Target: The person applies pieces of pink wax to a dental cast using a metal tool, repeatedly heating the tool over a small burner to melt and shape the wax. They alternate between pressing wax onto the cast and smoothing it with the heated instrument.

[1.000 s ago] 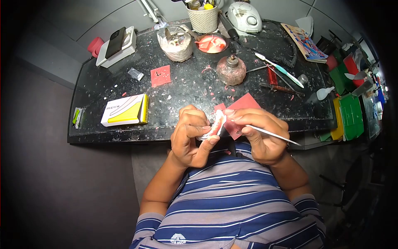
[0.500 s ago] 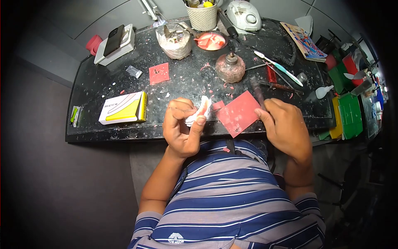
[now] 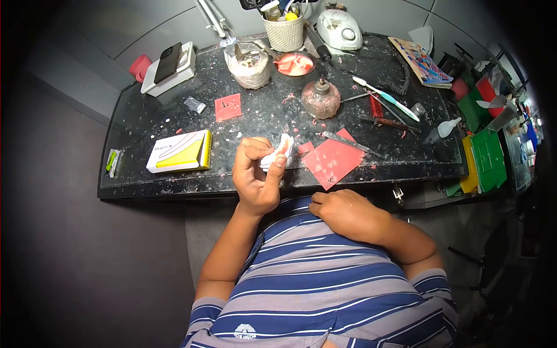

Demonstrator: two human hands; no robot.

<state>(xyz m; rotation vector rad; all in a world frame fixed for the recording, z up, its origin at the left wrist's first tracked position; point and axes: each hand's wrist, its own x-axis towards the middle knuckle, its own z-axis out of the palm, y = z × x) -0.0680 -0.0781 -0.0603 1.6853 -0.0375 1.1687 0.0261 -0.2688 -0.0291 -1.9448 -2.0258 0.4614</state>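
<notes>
Cast: a small white dental cast (image 3: 277, 153) with pink wax, held above the table's (image 3: 145, 124) front edge.
Left hand: the left hand (image 3: 255, 174) is raised, fingers pinched on the cast.
Right hand: the right hand (image 3: 342, 211) is rested loosely curled against the striped shirt (image 3: 325, 278), nothing held.

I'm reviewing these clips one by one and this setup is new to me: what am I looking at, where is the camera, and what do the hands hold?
There is no machine here. A camera worn on a person's head looks down over a striped shirt at their two bare hands and a dark speckled worktable.

The left hand holds up a small white and pink piece, which looks like a dental model, at the table's front edge. The right hand rests against the shirt and seems to hold nothing.

On the table lie a red wax-like sheet with a thin metal tool across it, a glass burner, a yellow and white box and a basket of tools.
</notes>
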